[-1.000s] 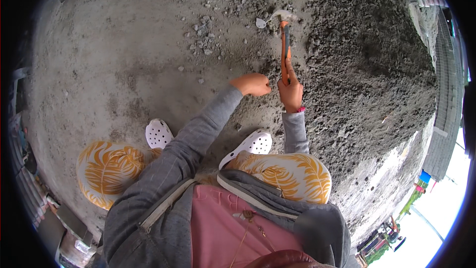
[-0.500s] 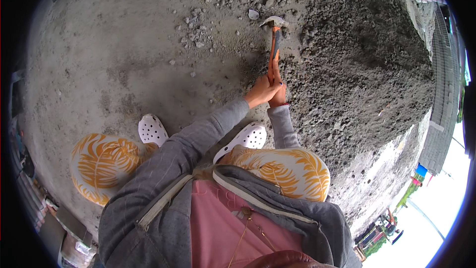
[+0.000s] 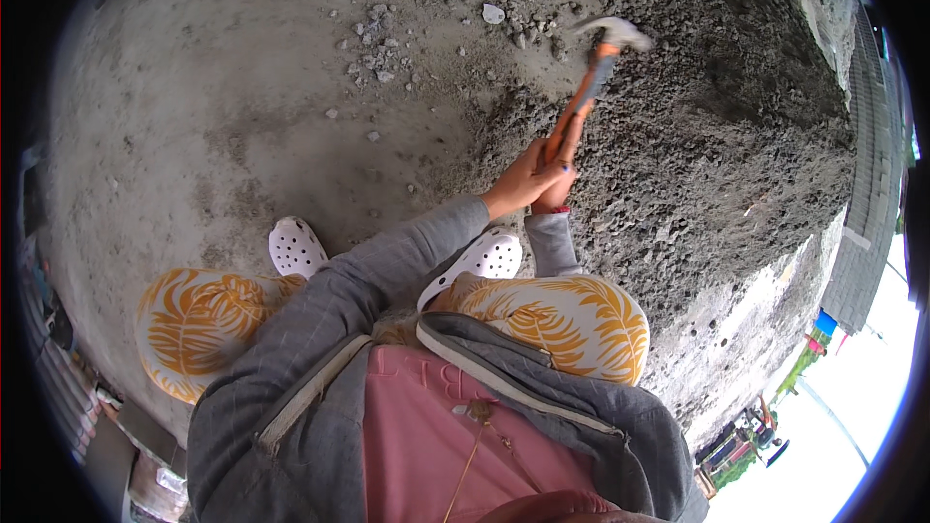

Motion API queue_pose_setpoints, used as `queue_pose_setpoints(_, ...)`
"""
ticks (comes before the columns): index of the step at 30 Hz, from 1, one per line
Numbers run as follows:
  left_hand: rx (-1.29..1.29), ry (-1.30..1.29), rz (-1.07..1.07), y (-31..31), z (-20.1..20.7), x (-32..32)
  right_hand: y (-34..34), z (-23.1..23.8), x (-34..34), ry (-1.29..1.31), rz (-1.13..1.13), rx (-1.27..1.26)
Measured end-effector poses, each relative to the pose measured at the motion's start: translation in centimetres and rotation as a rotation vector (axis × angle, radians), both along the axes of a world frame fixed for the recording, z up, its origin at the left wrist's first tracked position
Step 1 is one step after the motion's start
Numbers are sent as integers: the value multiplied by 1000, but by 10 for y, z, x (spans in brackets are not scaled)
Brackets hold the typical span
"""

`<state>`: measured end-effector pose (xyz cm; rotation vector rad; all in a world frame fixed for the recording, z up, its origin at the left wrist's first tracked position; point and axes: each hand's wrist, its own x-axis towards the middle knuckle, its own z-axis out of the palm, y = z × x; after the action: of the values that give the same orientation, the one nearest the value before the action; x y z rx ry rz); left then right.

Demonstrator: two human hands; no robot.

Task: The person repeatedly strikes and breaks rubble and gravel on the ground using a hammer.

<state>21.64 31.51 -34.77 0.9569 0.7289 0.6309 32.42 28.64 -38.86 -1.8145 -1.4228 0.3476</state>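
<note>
1. The hammer (image 3: 581, 97) I have is slim, with an orange handle and a dark grey stretch on its upper part, just below the head.
2. Its head (image 3: 618, 32) is pale, dull metal; one end curves out to the left and narrows, the other ends blunter on the right. Blur softens its edges, so I cannot make out any marks or wear.
3. The handle slants from my grip up and to the right, and the head shows against the near edge of the dark, crumbly gravel (image 3: 707, 165). I cannot tell whether it touches.
4. My right hand (image 3: 555, 196) is closed around the lower handle, one finger stretched along the orange shaft.
5. My left hand (image 3: 524, 180) is folded against the right at the handle's lower end, the two pressed together; the exact hold of its fingers is hidden.
6. Left of the head, a whitish stone (image 3: 493, 14) lies among small grey rubble on the ground (image 3: 262, 68), apart from the metal.
</note>
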Motion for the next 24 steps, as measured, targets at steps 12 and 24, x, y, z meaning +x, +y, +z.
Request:
queue_pose_setpoints(12,244,138,75,12,67,7,36,113,-27,66,-69,51)
queue_pose_setpoints(24,-341,421,44,-49,-13,15,-34,-14,-11,-30,92,-368)
